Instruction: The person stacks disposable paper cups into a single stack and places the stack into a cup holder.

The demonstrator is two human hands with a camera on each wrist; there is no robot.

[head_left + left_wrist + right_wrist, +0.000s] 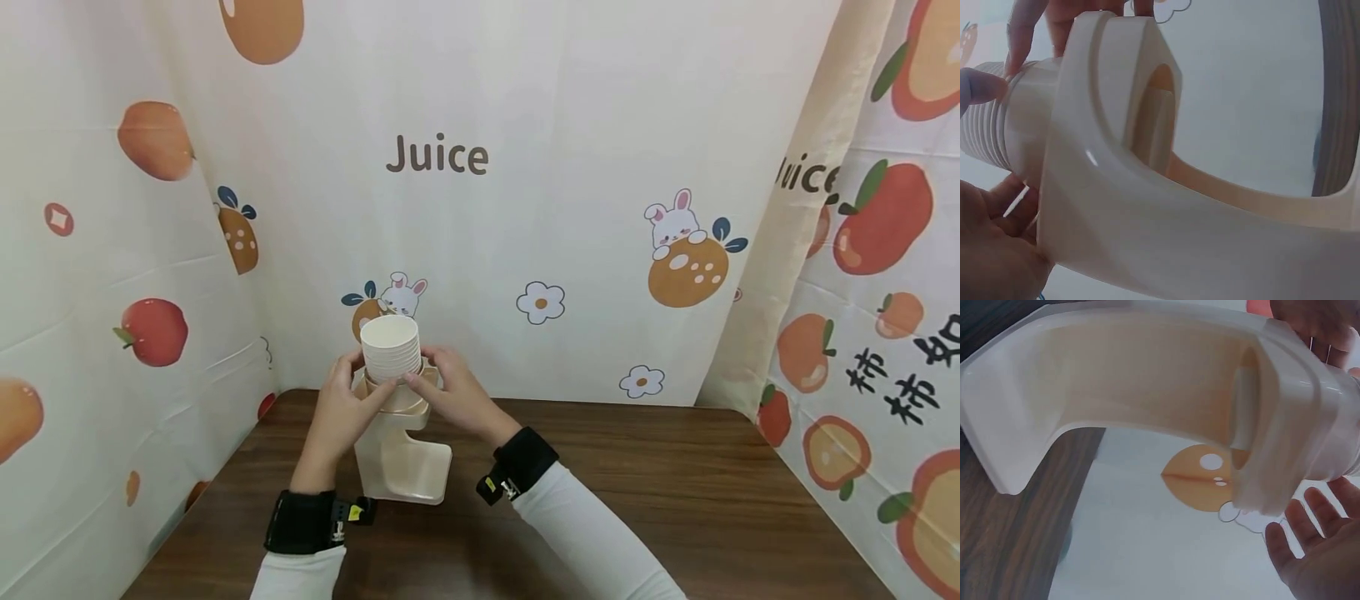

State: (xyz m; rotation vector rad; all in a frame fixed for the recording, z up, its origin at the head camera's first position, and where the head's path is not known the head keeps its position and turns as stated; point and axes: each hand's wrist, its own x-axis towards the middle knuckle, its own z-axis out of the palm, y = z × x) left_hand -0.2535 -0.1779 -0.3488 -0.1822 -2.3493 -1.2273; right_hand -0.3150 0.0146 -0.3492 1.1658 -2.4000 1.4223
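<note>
A stack of white paper cups (392, 350) stands in the top of a cream cup dispenser (415, 471) on the table. Its rims make close ridges in the left wrist view, above a smooth cup wall (1030, 122) that runs down into the holder. My left hand (348, 408) holds the stack's left side, thumb across the front. On the right side, my right hand (455, 393) holds the stack too, its thumb close to the left one at the front. In the right wrist view, the right hand's fingers (1300, 528) bend toward the cups, behind the dispenser's upper ring.
The dispenser stands on a dark brown wooden table (622, 492), near the table's back left. Printed fabric (570, 208) with fruit, rabbits and lettering hangs behind the table and along both sides.
</note>
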